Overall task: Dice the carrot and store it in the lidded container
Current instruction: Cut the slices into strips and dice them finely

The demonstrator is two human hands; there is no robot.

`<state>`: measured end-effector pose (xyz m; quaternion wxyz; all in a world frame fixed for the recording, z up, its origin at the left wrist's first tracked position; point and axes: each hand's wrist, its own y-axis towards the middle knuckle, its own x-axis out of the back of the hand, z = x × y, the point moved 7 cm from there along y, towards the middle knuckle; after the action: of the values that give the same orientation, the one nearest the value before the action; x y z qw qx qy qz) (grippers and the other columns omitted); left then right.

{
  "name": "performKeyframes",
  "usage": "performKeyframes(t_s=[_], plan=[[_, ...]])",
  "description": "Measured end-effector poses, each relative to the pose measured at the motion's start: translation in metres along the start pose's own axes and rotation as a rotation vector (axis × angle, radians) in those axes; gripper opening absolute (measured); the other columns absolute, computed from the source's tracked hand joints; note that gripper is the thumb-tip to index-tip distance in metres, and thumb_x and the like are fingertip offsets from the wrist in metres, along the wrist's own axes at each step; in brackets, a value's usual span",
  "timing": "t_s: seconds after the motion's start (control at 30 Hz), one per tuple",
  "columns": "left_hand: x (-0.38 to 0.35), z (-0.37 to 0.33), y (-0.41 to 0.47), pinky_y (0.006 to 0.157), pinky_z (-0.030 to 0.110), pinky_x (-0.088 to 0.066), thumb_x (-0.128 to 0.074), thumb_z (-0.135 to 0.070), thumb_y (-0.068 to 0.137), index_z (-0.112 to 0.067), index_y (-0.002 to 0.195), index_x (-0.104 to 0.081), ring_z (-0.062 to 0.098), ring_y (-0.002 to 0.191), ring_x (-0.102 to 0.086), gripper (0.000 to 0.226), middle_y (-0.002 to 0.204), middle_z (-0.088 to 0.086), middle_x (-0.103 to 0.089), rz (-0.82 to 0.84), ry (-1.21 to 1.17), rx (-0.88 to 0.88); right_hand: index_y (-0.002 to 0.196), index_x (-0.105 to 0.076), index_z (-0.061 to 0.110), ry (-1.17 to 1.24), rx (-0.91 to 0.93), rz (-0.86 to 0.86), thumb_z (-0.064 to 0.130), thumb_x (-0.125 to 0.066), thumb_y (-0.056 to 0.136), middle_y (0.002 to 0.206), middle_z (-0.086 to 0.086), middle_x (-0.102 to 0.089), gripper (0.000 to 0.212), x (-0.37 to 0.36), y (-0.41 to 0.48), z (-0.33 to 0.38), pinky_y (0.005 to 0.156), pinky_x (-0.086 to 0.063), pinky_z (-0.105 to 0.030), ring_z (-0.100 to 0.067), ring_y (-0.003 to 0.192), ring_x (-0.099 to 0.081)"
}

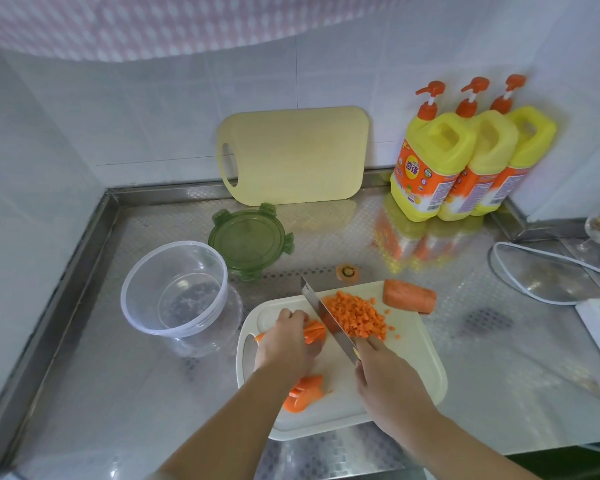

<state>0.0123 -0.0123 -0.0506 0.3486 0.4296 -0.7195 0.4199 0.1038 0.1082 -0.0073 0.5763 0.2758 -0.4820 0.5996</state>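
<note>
Gripping the knife (329,325) handle, right hand (385,382) with fingers wrapped tight, blade slanting up and away from the knuckles, edge down on the white cutting board (395,386). Pinning a bundle of carrot strips (315,332) just left of the blade, left hand (286,344) with fingertips curled down together on them. Nearer than the left palm, beside the wrist, several carrot slices (303,393) lying loose on the board. Just right of the blade, beyond the right fingers, a heap of diced carrot (355,315). Farther right, at the board's far corner, an uncut carrot chunk (409,295). Beyond the knife tip, a trimmed carrot end (347,271) on the steel counter (482,358). Left of the left hand, clear container (174,289) standing open; behind it, green lid (248,239) lying flat, apart.
</note>
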Motion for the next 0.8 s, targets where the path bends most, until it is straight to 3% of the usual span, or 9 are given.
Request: performKeyframes(t_s=[0.27, 0.4, 0.63, 0.8], plan=[[0.006, 0.001, -0.006, 0.069, 0.028, -0.045, -0.054, -0.037, 0.091, -0.025, 0.115, -0.058, 0.018, 0.095, -0.059, 0.027, 0.114, -0.006, -0.054, -0.073, -0.050, 0.017, 0.139, -0.030, 0.021, -0.047, -0.002, 0.057, 0.015, -0.033, 0.100, 0.133, 0.005, -0.042, 0.040, -0.007, -0.003, 0.010, 0.077, -0.045, -0.028, -0.018, 0.100, -0.060], [0.002, 0.003, -0.006, 0.072, 0.032, -0.051, -0.055, -0.034, 0.093, -0.020, 0.112, -0.061, 0.019, 0.093, -0.061, 0.025, 0.112, -0.003, -0.056, -0.082, -0.055, 0.010, 0.139, -0.030, 0.021, -0.063, -0.019, 0.073, 0.012, -0.034, 0.099, 0.131, 0.005, -0.042, 0.042, -0.012, -0.002, 0.011, 0.072, -0.042, -0.025, -0.018, 0.101, -0.060], [-0.002, 0.004, -0.006, 0.064, 0.024, -0.043, -0.049, -0.031, 0.098, -0.016, 0.103, -0.064, 0.019, 0.088, -0.062, 0.022, 0.106, -0.002, -0.058, -0.148, -0.086, -0.020, 0.129, -0.038, 0.018, -0.051, -0.014, 0.114, 0.008, -0.034, 0.098, 0.117, 0.003, -0.049, 0.033, -0.016, -0.001, 0.014, 0.068, -0.036, -0.022, -0.016, 0.096, -0.060], [-0.004, 0.006, -0.005, 0.062, 0.026, -0.045, -0.051, -0.028, 0.096, -0.018, 0.095, -0.067, 0.017, 0.082, -0.061, 0.019, 0.099, -0.004, -0.061, -0.147, -0.178, -0.010, 0.129, -0.037, 0.015, -0.110, -0.053, 0.163, 0.003, -0.035, 0.096, 0.117, 0.001, -0.051, 0.036, -0.022, 0.007, 0.015, 0.071, -0.039, -0.024, -0.018, 0.102, -0.059]])
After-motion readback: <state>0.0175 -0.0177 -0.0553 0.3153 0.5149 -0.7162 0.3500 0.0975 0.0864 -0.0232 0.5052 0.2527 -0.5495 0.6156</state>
